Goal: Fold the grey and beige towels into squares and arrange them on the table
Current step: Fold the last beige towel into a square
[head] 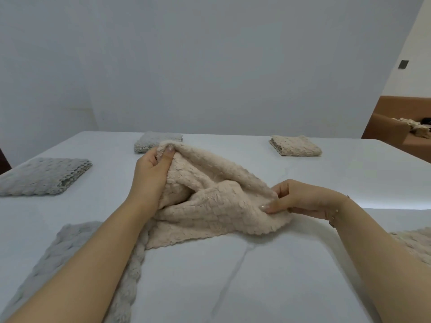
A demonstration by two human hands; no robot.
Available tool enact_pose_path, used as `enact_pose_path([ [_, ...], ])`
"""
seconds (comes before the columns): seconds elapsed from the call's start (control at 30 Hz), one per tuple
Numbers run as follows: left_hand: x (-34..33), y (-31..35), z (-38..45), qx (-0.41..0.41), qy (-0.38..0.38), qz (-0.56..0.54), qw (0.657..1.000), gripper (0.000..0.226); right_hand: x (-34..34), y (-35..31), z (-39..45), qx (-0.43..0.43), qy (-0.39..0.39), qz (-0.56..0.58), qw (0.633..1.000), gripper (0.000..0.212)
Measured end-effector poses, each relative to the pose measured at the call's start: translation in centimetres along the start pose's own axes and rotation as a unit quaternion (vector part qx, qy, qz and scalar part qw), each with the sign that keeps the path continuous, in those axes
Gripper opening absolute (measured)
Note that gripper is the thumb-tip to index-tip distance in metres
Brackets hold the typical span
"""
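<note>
While both hands' fingers pinch the unfolded beige towel, three folded squares lie beyond them, two towels nearer still unfolded.

I see a brown sofa at far right, behind the surface's corner | I make out a pale crumpled item on its seat, with something dark beside it, too small to identify | a small dark wall plate upper right | plain pale wall behind
</note>
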State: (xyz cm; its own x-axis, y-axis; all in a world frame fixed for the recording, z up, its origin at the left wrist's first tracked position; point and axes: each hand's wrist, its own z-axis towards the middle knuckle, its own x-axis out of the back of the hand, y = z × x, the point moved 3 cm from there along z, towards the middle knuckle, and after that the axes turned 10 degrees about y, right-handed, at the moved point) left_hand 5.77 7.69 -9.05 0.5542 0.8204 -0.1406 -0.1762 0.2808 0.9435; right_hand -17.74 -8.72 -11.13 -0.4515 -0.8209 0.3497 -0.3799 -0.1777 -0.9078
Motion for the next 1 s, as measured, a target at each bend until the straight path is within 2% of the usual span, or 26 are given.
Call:
enact_pose_path([
  [0.07, 0.6, -0.2, 0.5, 0.029, 0.029, -0.025, 0.999, 0.021, 0.0, 0.0, 0.4, 0.021, 0.032, 0.057, 0.998, 0.014],
  [0.17, 1.0, -0.2, 0.8, 0.060, 0.033, -0.061, 0.996, 0.020, 0.3, -0.4, 0.9, 0.064, 0.077, 0.252, 0.962, 0.041],
  [0.27, 0.9, -0.2, 0.7, 0.086, 0.016, -0.089, 0.992, 0.019, 0.3, -1.0, 1.0, 0.100, 0.106, 0.410, 0.900, 0.025],
  [0.37, 0.7, 0.4, 0.5, 0.090, -0.001, -0.095, 0.991, 0.020, 0.5, -1.7, 0.9, 0.099, 0.164, 0.461, 0.867, 0.026],
  [0.47, 0.6, 1.2, 0.2, 0.083, -0.010, -0.087, 0.993, 0.020, 0.5, -2.6, 0.3, 0.084, 0.191, 0.457, 0.865, 0.038],
  [0.57, 0.4, 2.3, -0.2, 0.090, -0.030, -0.099, 0.991, 0.019, 0.4, -3.9, -0.9, 0.080, 0.195, 0.470, 0.857, 0.038],
  [0.67, -0.1, 4.1, -0.7, 0.074, -0.066, -0.098, 0.990, 0.020, 0.6, -4.9, -1.6, 0.104, 0.166, 0.470, 0.861, 0.058],
  [0.77, -0.6, 5.0, -1.0, 0.066, -0.097, -0.096, 0.988, 0.020, 1.2, -5.0, -2.0, 0.114, 0.209, 0.462, 0.854, 0.072],
  [0.8, -0.7, 4.8, -1.0, 0.073, -0.101, -0.092, 0.988, 0.020, 1.5, -4.6, -1.8, 0.111, 0.199, 0.453, 0.862, 0.068],
  [0.87, -0.8, 3.7, -0.8, 0.100, -0.103, -0.075, 0.987, 0.019, 2.0, -3.3, -0.8, 0.103, 0.194, 0.429, 0.876, 0.044],
  [0.9, -0.7, 2.8, -0.6, 0.117, -0.099, -0.058, 0.986, 0.020, 2.3, -2.4, -0.3, 0.079, 0.231, 0.386, 0.890, 0.035],
  [1.0, -0.2, -0.7, 0.2, 0.170, -0.069, 0.012, 0.983, 0.032, 3.1, 0.0, 0.8, 0.010, 0.357, 0.174, 0.918, 0.040],
])
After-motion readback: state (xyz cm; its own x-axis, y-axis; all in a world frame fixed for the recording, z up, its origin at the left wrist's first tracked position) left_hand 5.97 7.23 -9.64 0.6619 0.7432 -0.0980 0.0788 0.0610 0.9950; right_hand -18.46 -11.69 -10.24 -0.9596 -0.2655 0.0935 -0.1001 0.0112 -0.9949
